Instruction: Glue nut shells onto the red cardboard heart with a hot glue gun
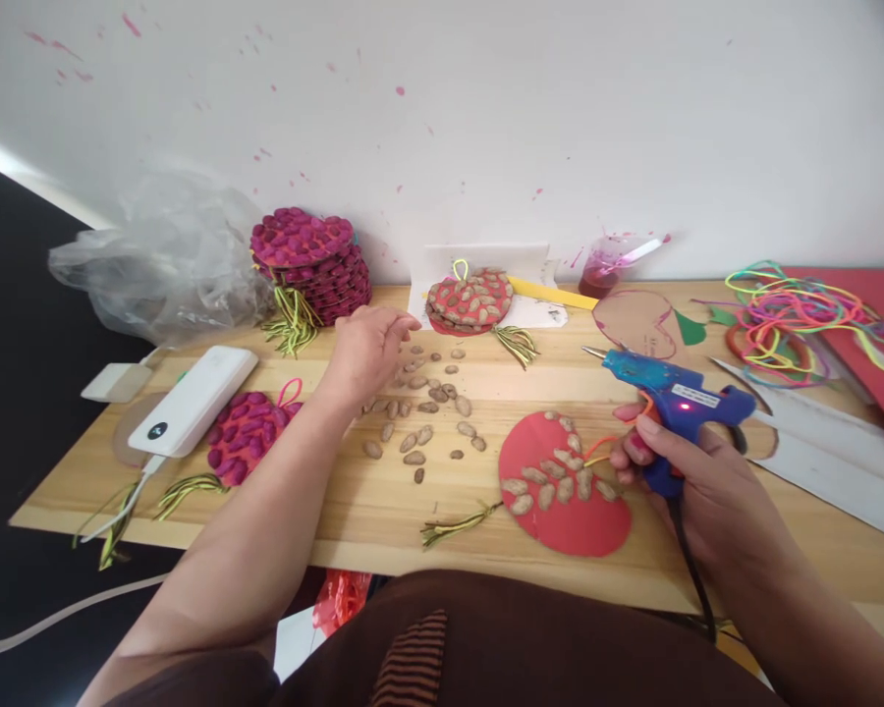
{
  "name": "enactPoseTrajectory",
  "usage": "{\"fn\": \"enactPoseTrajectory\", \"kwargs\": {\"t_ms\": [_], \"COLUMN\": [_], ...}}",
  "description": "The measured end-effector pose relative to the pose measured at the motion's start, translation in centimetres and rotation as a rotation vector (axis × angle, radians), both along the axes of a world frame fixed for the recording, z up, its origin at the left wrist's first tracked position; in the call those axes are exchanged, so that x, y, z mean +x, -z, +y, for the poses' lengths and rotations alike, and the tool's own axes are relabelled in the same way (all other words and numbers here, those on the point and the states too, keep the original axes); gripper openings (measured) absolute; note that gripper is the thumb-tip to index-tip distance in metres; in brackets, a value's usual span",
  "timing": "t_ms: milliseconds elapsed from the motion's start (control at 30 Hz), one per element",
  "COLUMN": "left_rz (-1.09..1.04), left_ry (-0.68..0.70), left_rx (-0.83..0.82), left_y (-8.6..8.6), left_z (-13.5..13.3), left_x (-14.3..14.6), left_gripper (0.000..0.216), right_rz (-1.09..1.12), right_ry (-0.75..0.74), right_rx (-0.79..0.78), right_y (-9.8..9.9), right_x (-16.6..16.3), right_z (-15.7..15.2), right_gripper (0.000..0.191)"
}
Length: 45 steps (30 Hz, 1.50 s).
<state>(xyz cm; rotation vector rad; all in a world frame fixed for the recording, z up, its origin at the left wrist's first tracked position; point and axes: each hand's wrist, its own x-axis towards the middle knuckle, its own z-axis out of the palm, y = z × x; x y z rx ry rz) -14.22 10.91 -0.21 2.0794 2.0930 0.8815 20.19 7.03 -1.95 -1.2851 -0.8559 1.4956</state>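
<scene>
My right hand (682, 476) grips a blue hot glue gun (678, 393) by its handle; its metal nozzle points left and a small red light glows on its side. Just left of that hand lies a red cardboard piece (581, 530), partly covered with peanuts in rows, with an orange cord loop and a yellow-black tassel (457, 525). Over the far left part of a scatter of loose peanuts (414, 458), my left hand (372, 353) is bent with its fingers curled together. Its fingertips are partly hidden, so anything between them does not show.
A stack of purple-studded discs (309, 265) stands by a plastic bag (169, 255). A white power bank (192, 403) rests beside a purple piece (247, 442). Behind are a peanut-covered piece (471, 299) and a cup of pink liquid (600, 265). Colourful cords (802, 314) and scissors (741, 378) lie right.
</scene>
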Motion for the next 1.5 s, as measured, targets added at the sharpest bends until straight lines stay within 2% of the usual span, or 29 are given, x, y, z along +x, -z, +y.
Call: {"fn": "enactPoseTrajectory", "kwargs": {"t_ms": [167,333,500,700,833,1000,1200,1500], "left_rz": [-0.047,0.045,0.131,0.173,0.159,0.112,0.102,0.185], "left_ry": [0.074,0.330,0.386,0.357,0.311,0.285,0.231,0.214], "left_rx": [0.012,-0.119,-0.209,-0.305,-0.311,-0.242,-0.080,-0.086], "left_y": [-0.2,-0.2,-0.6,-0.6,-0.1,0.2,1.0,2.0], "left_z": [-0.3,-0.6,-1.0,-1.0,-0.7,-0.5,-0.4,-0.1], "left_x": [-0.4,0.2,0.1,0.8,0.9,0.7,2.3,3.0], "left_gripper": [0.024,0.018,0.013,0.012,0.009,0.009,0.010,0.009], "right_rz": [-0.025,-0.022,-0.026,-0.044,-0.041,-0.068,-0.066,-0.052], "right_ry": [0.002,0.008,-0.002,-0.014,-0.051,-0.114,-0.160,-0.257], "right_rx": [-0.014,-0.018,-0.018,-0.004,0.012,-0.009,0.011,0.056], "right_y": [-0.1,-0.1,0.0,-0.1,-0.1,0.0,-0.3,-0.3], "right_x": [0.0,-0.1,0.0,0.0,0.1,0.1,-0.1,-0.1], "right_z": [0.0,0.1,0.0,0.0,-0.2,-0.5,-0.8,-1.1], "right_gripper": [0.032,0.033,0.033,0.034,0.031,0.028,0.032,0.024]}}
